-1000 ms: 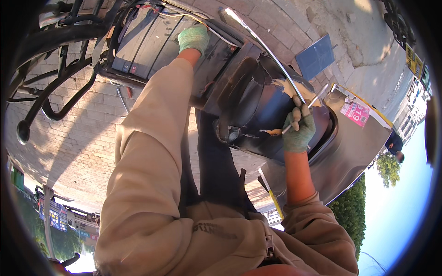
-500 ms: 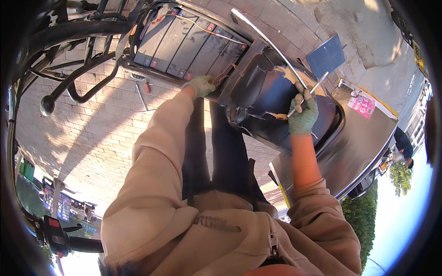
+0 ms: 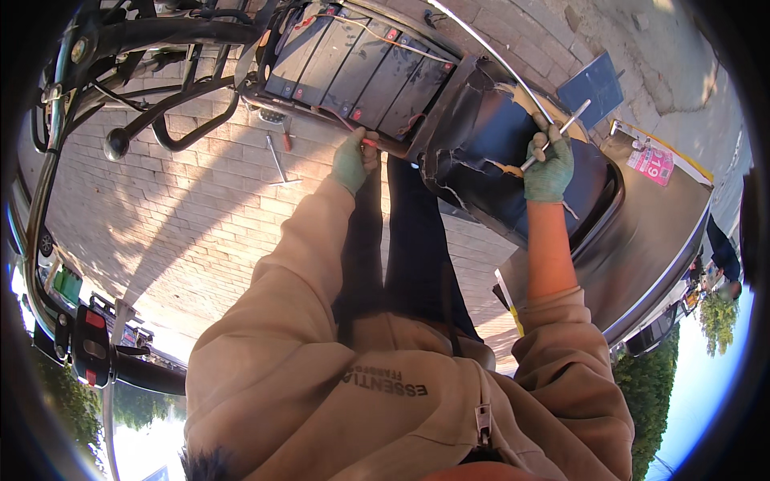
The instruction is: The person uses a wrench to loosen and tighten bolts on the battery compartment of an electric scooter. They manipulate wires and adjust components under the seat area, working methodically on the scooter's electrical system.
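Head view showed us our left hand point(image 3: 354, 163) pinching a thin red piece point(image 3: 370, 143), which we could not identify, at the near side of the batteries point(image 3: 365, 68), and our right hand point(image 3: 549, 166) curled tightly around a T-bar point(image 3: 575, 116) that stretched over the torn seat point(image 3: 491, 128). Beyond these, we had a second T-bar point(image 3: 277, 160) lying on the paving point(image 3: 216, 212) at left and a blue panel point(image 3: 592, 88) just past the seat's far edge; farthest away, we saw a person point(image 3: 723, 250) and a tree point(image 3: 718, 325).

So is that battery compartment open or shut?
Open: no lid covers the compartment, and its dark batteries show inside.
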Action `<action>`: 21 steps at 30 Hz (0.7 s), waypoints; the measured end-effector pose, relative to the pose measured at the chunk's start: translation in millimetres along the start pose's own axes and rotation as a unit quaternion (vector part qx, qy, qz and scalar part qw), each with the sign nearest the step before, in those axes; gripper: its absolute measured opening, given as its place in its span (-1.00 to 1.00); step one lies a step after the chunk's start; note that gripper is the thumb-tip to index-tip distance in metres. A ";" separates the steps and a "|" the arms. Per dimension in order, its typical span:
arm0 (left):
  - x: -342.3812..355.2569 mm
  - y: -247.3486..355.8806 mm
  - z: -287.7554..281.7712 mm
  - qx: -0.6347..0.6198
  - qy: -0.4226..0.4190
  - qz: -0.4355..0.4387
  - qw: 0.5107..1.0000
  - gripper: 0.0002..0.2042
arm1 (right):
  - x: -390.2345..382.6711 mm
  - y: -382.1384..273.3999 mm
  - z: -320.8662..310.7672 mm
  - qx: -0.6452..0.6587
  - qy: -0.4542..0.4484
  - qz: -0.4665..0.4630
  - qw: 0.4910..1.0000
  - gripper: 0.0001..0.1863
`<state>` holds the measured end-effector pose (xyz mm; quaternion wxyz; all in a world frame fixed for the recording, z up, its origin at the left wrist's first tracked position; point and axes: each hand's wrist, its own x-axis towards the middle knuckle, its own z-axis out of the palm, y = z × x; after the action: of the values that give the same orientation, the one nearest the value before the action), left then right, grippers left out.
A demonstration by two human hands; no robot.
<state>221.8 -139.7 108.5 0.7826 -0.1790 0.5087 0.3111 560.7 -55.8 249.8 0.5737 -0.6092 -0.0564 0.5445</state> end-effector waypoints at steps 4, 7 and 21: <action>10.0 16.5 2.9 -0.050 -0.013 0.019 0.999 -0.74 | 2.4 3.3 -4.8 0.010 -0.014 -0.016 1.000 -0.87; 3.8 20.8 6.9 -0.053 -0.047 0.071 0.995 -0.70 | 5.7 4.9 -9.7 0.022 -0.025 -0.013 0.999 -0.85; -73.8 20.2 39.5 -0.118 -0.149 0.123 0.974 -0.67 | -81.0 -10.2 52.8 -0.043 -0.281 0.030 0.958 -0.90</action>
<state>214.1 -123.7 192.7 0.7787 -0.1582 0.3640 0.4859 495.5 -74.9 319.3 0.4914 -0.4569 -0.2204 0.7080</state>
